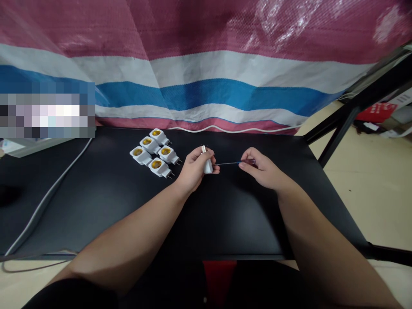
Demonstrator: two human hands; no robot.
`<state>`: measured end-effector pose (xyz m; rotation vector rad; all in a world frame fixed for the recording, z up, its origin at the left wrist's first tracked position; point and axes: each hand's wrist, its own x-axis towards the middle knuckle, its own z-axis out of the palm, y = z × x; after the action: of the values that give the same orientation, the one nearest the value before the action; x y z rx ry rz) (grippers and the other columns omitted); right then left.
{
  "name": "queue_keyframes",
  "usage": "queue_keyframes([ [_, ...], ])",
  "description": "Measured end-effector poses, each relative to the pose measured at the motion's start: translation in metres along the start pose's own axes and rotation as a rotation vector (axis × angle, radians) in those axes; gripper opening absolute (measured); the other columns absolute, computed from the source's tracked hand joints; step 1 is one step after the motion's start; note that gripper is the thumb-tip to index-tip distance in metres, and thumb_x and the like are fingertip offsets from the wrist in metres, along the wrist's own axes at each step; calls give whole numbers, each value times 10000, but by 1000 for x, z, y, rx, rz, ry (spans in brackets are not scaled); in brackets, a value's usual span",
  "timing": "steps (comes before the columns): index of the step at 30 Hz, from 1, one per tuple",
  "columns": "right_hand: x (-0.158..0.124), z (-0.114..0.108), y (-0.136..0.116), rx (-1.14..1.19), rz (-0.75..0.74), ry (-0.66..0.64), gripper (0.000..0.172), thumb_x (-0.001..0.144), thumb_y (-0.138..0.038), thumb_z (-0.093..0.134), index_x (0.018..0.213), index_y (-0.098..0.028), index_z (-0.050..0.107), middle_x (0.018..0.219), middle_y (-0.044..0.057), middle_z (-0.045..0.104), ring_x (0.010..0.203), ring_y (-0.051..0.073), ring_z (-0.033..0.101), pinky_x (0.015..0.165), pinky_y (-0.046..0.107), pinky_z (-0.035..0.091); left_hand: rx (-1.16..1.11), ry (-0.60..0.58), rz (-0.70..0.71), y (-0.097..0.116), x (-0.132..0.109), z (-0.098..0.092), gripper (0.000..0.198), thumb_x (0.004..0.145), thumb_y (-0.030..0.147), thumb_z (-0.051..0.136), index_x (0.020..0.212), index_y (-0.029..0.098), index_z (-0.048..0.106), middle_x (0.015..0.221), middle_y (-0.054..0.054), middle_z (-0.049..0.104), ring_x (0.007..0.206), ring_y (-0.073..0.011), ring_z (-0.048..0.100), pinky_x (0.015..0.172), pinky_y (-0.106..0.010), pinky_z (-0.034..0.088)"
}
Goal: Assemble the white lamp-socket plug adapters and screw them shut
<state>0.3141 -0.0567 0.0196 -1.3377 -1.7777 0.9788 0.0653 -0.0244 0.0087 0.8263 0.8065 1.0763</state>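
Observation:
In my left hand (195, 168) I hold a white plug-in lamp socket (207, 165) between thumb and fingers, lifted over the black table. My right hand (260, 168) is closed around the dark reddish handle of a screwdriver (230, 163). Its thin shaft points left, and the tip reaches the side of the lamp socket; my fingers partly hide that spot. To the left of my left hand lies a group of several similar white lamp sockets (157, 165) with brass-coloured insides and two-pin plugs.
The black table (206, 223) carries a white cable (48, 193) on its left and another along the back edge. A striped tarpaulin (206, 92) hangs behind. A blurred-out object stands at the left back. A black metal frame (347, 109) rises at right.

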Motion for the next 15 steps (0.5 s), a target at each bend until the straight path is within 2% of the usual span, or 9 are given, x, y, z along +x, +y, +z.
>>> queue_keyframes([
  [3, 2, -2, -1, -62, 35, 4, 354, 1003, -574, 684, 908, -238, 627, 776, -2, 590, 719, 186, 530, 706, 343, 420, 15, -8, 19, -1, -1, 0, 319, 825, 411, 853, 917, 177, 657, 762, 15, 673, 608, -148, 726, 576, -276, 644],
  [6, 4, -3, 0, -135, 91, -23, 503, 1053, -652, 564, 784, -229, 613, 694, -2, 554, 670, 184, 504, 671, 346, 386, 55, -30, 44, -1, -3, 2, 298, 839, 397, 845, 918, 174, 664, 753, 11, 675, 598, -151, 725, 573, -279, 642],
  [8, 4, -2, 1, -133, 100, -31, 575, 1077, -684, 490, 747, -226, 598, 718, 16, 586, 697, 193, 533, 688, 352, 397, 64, -37, 52, -1, -4, 2, 289, 843, 390, 841, 919, 174, 666, 755, 9, 677, 589, -149, 721, 567, -276, 637],
  [10, 3, -1, 1, -102, 81, -33, 527, 1076, -672, 510, 806, -230, 609, 779, 20, 616, 737, 197, 552, 712, 351, 415, 57, -32, 50, -1, -3, 2, 289, 839, 389, 843, 913, 177, 660, 754, 12, 675, 581, -145, 717, 558, -271, 631],
  [13, 1, 0, 0, -36, 27, -32, 363, 1004, -601, 687, 968, -252, 596, 821, -8, 601, 743, 185, 537, 721, 337, 428, 52, -29, 45, -2, -2, 1, 290, 833, 389, 846, 904, 179, 658, 749, 15, 674, 581, -144, 714, 553, -269, 628],
  [15, 0, -1, -1, -17, 14, -18, 363, 959, -579, 751, 975, -255, 589, 793, -22, 572, 717, 175, 512, 702, 330, 419, 58, -34, 51, -2, -1, 1, 290, 836, 391, 846, 900, 178, 659, 747, 15, 674, 581, -139, 708, 557, -270, 630],
])
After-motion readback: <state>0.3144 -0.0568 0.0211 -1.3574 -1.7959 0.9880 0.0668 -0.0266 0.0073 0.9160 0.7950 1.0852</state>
